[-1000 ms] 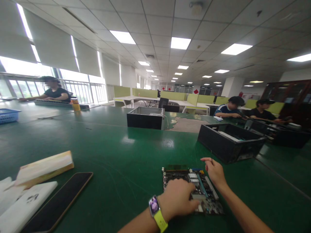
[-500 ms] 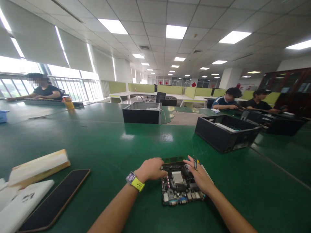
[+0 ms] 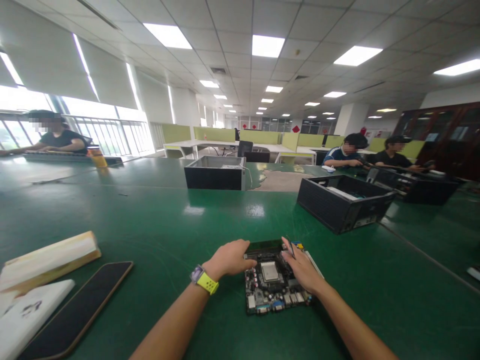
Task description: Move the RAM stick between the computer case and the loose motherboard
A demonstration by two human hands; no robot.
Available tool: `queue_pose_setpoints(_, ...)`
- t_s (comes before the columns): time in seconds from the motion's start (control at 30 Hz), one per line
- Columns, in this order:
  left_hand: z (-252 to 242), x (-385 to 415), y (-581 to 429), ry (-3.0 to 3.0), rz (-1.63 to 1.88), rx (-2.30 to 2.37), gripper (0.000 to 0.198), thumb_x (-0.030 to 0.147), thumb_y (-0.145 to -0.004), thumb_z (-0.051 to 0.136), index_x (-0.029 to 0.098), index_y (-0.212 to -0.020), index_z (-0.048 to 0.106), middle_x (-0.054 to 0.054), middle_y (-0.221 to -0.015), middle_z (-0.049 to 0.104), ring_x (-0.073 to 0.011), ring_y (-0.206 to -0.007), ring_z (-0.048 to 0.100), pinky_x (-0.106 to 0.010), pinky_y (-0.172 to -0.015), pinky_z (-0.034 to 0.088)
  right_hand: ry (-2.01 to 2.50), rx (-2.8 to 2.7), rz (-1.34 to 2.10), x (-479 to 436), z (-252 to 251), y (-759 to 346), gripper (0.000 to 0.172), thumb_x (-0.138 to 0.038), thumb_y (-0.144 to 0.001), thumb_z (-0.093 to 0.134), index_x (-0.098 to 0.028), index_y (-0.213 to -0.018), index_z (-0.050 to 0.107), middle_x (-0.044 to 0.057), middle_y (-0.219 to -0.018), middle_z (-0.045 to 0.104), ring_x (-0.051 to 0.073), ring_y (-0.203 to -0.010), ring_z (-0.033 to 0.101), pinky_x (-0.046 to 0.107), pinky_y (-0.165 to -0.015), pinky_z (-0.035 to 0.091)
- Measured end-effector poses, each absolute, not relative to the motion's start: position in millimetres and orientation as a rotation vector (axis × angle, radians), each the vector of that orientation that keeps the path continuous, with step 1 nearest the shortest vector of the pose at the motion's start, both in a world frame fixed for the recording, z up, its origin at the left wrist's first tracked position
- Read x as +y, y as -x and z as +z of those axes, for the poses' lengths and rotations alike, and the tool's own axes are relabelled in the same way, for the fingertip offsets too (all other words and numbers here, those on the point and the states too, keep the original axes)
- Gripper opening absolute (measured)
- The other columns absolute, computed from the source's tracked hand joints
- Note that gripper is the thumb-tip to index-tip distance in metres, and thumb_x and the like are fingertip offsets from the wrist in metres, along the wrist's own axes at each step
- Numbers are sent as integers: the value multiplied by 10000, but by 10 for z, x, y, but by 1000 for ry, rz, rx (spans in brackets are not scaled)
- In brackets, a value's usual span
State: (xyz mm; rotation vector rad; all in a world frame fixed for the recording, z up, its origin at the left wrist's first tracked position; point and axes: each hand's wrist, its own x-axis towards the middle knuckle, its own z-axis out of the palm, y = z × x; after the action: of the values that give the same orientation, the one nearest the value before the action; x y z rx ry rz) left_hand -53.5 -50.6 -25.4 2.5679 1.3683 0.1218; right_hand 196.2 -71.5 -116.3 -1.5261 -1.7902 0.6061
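A motherboard [image 3: 262, 292] lies flat on the green table, with a silver processor [image 3: 270, 271] in its socket. Along its far edge stands a green memory module [image 3: 265, 245]. My left hand [image 3: 229, 260], a yellow-strapped watch on its wrist, holds the module's left end, thumb on the near side. At the right end, the fingertips of my right hand [image 3: 302, 265] close on the module, its palm over the board's right part. A thin dark piece [image 3: 291, 248] shows at the right fingers; I cannot make out what it is.
A dark phone [image 3: 80, 310], a white box [image 3: 35, 320] and a long pale block [image 3: 52, 257] lie at left. Open computer cases [image 3: 215, 178] [image 3: 333, 210] stand farther back. Co-workers [image 3: 345, 152] sit at the right and a person [image 3: 56, 137] at the left.
The whole view has shifted slightly left. My right fingers have turned a little, so the thin dark piece shows more edge-on. Both hands stay at the module's ends.
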Motion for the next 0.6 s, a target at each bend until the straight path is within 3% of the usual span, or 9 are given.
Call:
queue_pose_setpoints(0.17, -257, -511, 489, -2565, 121, 1395, 518, 507, -776, 470, 155, -1149, 540, -144, -1207, 573, -302, -1118, 540, -401, -909, 452, 1649, -1891, 576, -701, -1126, -1952, 584, -506, -878, 337, -276, -1415, 320, 18, -1477, 300, 214, -1348, 270, 430, -1097, 168)
queue_pose_setpoints(0.6, -203, -573, 492, -2522, 62, 1425, 511, 553, -766, 470, 200, -1128, 546, -108, -1133, 579, -276, -988, 594, -373, -806, 484, 1654, -1911, 562, -734, -1114, -1944, 625, -551, -892, 275, -225, -1424, 305, 42, -1480, 297, 198, -1361, 233, 406, -1102, 152)
